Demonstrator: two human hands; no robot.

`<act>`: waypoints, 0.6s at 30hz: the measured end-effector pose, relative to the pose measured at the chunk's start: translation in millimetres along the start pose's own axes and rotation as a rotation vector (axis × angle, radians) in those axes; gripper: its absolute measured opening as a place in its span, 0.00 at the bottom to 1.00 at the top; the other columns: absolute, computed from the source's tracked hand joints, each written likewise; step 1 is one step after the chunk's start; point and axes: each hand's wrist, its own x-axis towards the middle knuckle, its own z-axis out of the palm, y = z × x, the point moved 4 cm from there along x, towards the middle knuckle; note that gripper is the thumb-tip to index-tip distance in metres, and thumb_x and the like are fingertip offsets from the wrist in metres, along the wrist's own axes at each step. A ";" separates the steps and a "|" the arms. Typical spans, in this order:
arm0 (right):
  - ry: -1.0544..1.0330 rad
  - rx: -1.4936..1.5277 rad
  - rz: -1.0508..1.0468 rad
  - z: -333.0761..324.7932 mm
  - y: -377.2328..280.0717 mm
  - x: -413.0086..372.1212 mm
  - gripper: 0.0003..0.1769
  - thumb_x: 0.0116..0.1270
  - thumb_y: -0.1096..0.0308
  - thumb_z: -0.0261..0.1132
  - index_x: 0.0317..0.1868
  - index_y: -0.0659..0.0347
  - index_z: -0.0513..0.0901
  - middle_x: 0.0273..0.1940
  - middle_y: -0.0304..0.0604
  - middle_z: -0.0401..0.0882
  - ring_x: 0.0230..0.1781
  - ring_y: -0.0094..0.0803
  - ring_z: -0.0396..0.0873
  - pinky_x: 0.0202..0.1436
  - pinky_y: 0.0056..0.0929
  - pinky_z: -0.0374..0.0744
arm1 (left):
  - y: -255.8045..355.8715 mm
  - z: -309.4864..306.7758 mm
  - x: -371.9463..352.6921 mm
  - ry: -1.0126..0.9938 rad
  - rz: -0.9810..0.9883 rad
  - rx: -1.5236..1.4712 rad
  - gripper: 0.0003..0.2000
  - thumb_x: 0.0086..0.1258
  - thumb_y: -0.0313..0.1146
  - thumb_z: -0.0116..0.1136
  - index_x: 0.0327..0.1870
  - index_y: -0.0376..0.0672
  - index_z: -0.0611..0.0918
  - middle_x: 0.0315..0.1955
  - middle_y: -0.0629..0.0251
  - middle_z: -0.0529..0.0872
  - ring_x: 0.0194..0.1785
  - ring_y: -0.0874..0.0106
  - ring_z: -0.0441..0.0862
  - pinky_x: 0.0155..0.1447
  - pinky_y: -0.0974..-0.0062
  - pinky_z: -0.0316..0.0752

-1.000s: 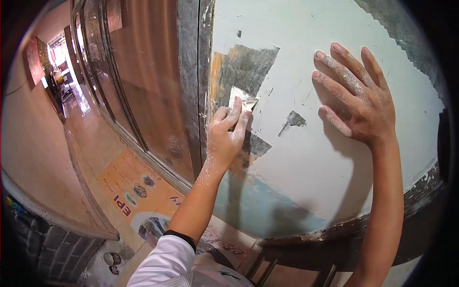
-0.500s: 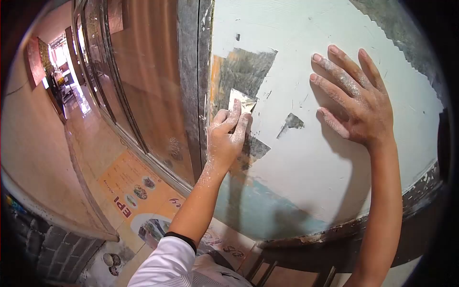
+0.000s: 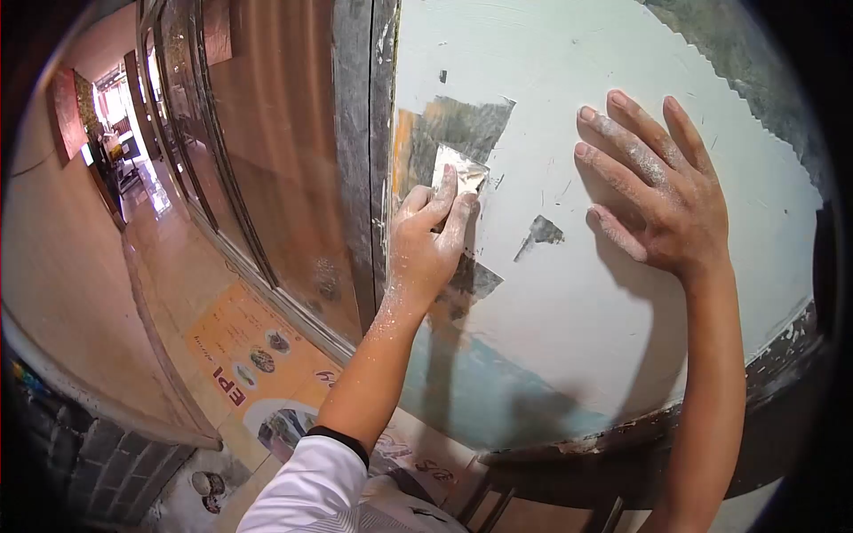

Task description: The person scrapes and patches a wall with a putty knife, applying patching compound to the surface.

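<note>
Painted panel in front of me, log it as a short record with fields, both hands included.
surface: panel, mostly white, pale blue-green near the bottom
worn areas: large grey-and-orange patch by the left hand; small dark patch between the hands
left hand: dusty, gripping a flat scraper blade at the large patch
right hand: dusty, fingers spread over the white area
panel's left side: weathered wooden post
floor: orange printed banner
</note>
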 end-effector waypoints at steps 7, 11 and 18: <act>-0.001 0.011 0.028 2.8 0.2 -1.4 0.33 0.56 0.53 0.77 0.65 0.37 0.85 0.78 0.25 0.75 0.84 0.31 0.65 0.93 0.49 0.51 | 7.8 2.4 7.0 0.009 -0.009 -0.017 0.20 0.75 0.29 0.70 0.66 0.34 0.85 0.26 0.60 0.75 0.30 0.73 0.71 0.37 0.72 0.71; 0.001 0.012 0.012 1.5 0.3 -0.3 0.35 0.56 0.55 0.76 0.67 0.41 0.84 0.78 0.29 0.76 0.84 0.35 0.65 0.91 0.53 0.53 | 1.2 1.0 4.4 0.011 0.008 -0.010 0.20 0.76 0.30 0.70 0.66 0.35 0.85 0.26 0.60 0.76 0.30 0.73 0.71 0.37 0.73 0.71; 0.000 0.035 0.003 2.1 -1.2 1.2 0.35 0.56 0.55 0.77 0.67 0.42 0.84 0.78 0.29 0.76 0.83 0.36 0.66 0.91 0.54 0.54 | 12.4 2.5 14.1 0.028 -0.009 -0.026 0.20 0.76 0.31 0.70 0.66 0.35 0.85 0.27 0.60 0.78 0.30 0.73 0.73 0.38 0.71 0.72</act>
